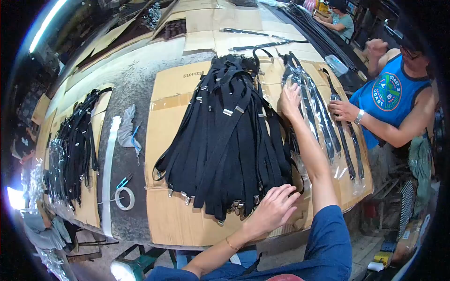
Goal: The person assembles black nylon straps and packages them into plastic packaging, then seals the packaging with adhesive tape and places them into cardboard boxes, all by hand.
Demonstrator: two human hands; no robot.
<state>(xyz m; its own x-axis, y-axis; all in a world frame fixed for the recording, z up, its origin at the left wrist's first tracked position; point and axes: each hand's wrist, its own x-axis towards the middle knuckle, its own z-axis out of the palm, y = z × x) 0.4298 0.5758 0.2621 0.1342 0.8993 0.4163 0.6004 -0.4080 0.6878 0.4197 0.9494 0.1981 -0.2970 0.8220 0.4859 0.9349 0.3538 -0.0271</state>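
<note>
A large fan-shaped pile of black suspenders with metal clips lies on the cardboard in front of me. My left hand is at the pile's lower right corner, fingers stretched and slightly apart, close to a curved strap end. Farther up on the right, my right hand rests on the upper part of suspenders in clear plastic sleeves, its fingers extended over them. Whether its fingertips pinch the plastic is hard to make out.
A co-worker in a blue tank top touches a sleeved strap at the right. Another suspender pile lies at the left, near a tape roll and a grey cloth. Another person sits at the far right.
</note>
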